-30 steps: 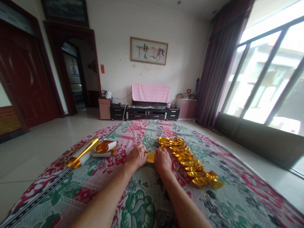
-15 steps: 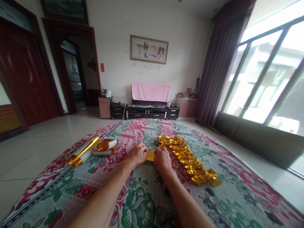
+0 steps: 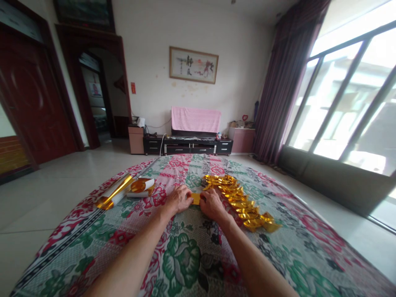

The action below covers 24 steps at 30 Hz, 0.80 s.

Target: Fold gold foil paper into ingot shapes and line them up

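Observation:
Between my two hands, just above or on the flowered cloth [image 3: 182,260], lies a small folded piece of gold foil paper [image 3: 196,199]. My left hand [image 3: 179,199] pinches its left end with bent fingers. At the opposite end, my right hand [image 3: 213,204] is closed on the same piece. Right of that hand runs a row of several folded gold foil ingots [image 3: 241,202], shiny and boat-shaped. Over on the left are loosely curled sheets of gold foil paper [image 3: 116,192], white on the back, with another curled stack [image 3: 141,187] beside them.
Beyond the cloth's far edge stands a low black TV cabinet [image 3: 193,147], with a pink cloth [image 3: 196,119] draped over the thing on top. A window [image 3: 340,99] and a purple curtain [image 3: 278,82] are on the right. Dark red doors [image 3: 34,90] stand at left.
Both hands still grip the folded foil piece, and less of it shows between them. The view has shifted slightly, so the ingots and the curled sheets appear a little displaced.

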Each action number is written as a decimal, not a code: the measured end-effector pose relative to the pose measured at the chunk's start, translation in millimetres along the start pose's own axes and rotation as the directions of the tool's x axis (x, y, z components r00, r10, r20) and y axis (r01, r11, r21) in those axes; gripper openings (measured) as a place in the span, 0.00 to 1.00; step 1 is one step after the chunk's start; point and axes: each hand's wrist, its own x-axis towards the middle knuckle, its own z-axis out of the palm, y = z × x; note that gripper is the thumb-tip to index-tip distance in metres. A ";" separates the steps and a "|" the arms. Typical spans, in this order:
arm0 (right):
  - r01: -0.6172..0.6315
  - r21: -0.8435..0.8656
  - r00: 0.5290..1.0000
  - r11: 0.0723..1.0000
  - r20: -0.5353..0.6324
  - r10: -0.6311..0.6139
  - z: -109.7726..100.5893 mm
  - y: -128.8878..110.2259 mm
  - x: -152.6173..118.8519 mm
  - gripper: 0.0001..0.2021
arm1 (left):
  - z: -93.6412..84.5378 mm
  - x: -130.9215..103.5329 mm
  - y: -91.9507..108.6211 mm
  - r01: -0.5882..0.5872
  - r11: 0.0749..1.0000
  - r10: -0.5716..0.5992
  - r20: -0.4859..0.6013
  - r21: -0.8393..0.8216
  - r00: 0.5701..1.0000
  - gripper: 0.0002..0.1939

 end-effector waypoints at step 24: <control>0.059 -0.024 0.995 0.998 -0.083 -0.061 5.0 3.5 -8.5 0.10 | -3.6 -7.7 2.6 -0.028 0.999 0.028 -0.003 0.046 1.000 0.08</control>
